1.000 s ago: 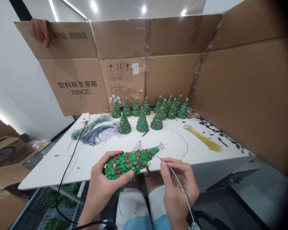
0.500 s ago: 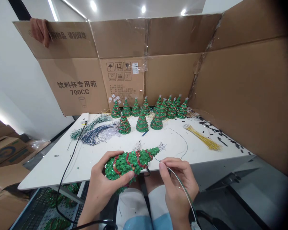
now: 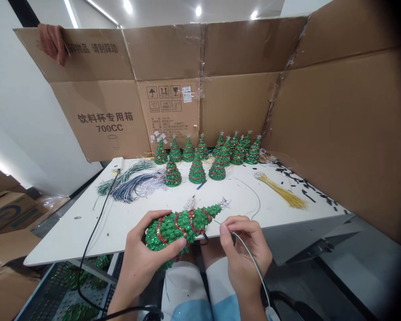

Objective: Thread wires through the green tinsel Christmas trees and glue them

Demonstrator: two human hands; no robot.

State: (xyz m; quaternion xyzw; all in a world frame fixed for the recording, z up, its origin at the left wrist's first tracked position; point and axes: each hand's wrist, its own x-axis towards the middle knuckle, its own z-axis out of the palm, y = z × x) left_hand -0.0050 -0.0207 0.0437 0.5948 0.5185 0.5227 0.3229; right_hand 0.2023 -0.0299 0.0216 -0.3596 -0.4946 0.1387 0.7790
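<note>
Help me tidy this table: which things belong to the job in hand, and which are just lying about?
Seem to belong:
star-topped Christmas tree, in left hand
thin cord, in right hand
standing Christmas trees

Seem to be lying about:
yellow cords, bundled
black scraps
reddish-brown cloth over cardboard wall

Cardboard screen (image 3: pixel 240 102) — reddish cloth (image 3: pixel 52 43) over its top edge; round ceiling lights (image 3: pixel 198 10) above

My left hand (image 3: pixel 142 252) curved wide, thumb (image 3: pixel 173 248) stretched well apart from forefinger (image 3: pixel 153 216), and there, my right hand (image 3: pixel 249 252) pinched, fingertips (image 3: pixel 223 229) close together!
</note>
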